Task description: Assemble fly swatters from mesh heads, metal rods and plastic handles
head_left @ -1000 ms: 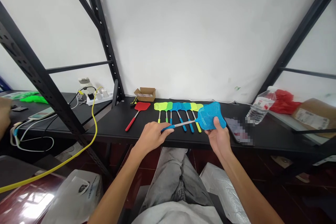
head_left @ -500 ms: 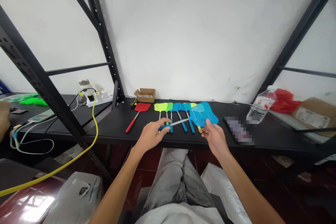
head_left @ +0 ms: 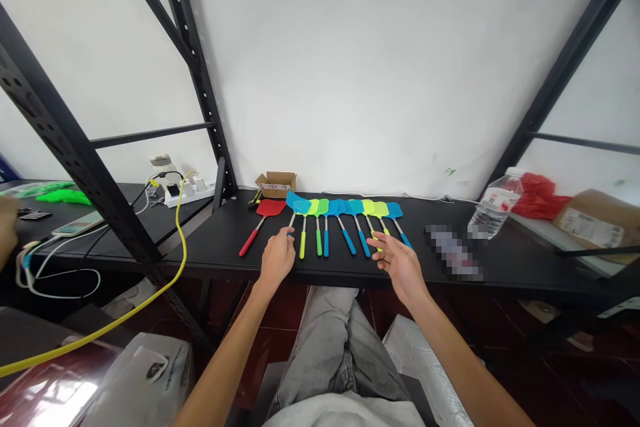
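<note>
My left hand (head_left: 278, 255) is closed round the handle of a blue fly swatter (head_left: 299, 203), whose head overlaps the left end of a row. In that row lie several swatters side by side, among them a yellow-green one (head_left: 303, 245), a green one (head_left: 319, 240) and, at the right end, a blue one (head_left: 395, 211). A red fly swatter (head_left: 271, 207) lies apart to the left, its handle slanting towards me. My right hand (head_left: 400, 260) hovers over the handles at the right end, fingers spread and holding nothing.
Behind the red swatter stands a small open cardboard box (head_left: 277, 183). A blurred flat item (head_left: 454, 252), a water bottle (head_left: 496, 203) and a red plastic bag (head_left: 539, 196) are to the right. Black shelf posts (head_left: 193, 67) rise at both sides; a yellow cable (head_left: 184, 240) hangs at left.
My left hand has carried the blue swatter leftwards and turned it upright beside the row. My right hand has let go of its head, and the right end of the row now shows.
</note>
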The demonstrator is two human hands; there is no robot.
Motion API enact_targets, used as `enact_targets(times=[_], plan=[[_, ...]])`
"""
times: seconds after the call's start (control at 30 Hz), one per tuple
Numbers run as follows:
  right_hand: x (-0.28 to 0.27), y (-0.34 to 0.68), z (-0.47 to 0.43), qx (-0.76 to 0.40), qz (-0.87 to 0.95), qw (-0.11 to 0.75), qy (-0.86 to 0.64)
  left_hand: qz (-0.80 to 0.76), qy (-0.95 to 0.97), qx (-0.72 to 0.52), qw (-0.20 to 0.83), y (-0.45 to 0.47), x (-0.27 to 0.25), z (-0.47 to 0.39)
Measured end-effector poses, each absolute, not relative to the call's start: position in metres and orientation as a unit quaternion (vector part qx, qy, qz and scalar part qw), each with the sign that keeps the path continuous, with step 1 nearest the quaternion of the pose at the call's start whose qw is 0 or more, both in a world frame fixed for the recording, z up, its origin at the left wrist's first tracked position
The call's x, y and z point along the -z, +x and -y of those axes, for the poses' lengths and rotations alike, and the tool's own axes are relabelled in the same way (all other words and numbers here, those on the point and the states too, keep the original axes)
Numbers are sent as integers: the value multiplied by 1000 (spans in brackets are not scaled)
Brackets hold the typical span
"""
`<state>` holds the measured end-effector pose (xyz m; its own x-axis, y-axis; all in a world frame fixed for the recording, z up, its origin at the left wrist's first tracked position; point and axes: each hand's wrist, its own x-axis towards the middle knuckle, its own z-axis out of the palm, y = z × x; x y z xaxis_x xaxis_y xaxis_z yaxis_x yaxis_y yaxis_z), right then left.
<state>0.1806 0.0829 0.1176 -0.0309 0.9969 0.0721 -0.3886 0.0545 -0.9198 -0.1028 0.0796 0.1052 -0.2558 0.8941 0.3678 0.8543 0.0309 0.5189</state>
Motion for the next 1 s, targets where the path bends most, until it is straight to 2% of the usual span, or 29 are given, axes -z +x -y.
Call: enact_targets(times=[0.2, 0.43, 0.63, 0.77, 1.0], plan=[[-115, 181, -84, -587, 421, 590, -359, -718, 640, -271, -29, -99, -99, -81], [-116, 179, -81, -585, 429, 585, -363, -695, 668, -259, -59, -110, -99, -82], [-117, 179, -81, -588, 424, 587, -360, -752, 594, -257, -126, -151, -111, -78], [-117, 176, -80, -593, 421, 585, -359, -821, 531, -183, -105, -177, -112, -73], [-119, 175, -77, -595, 419, 583, -360, -850, 502, -161, -14, -181, -116, -71]])
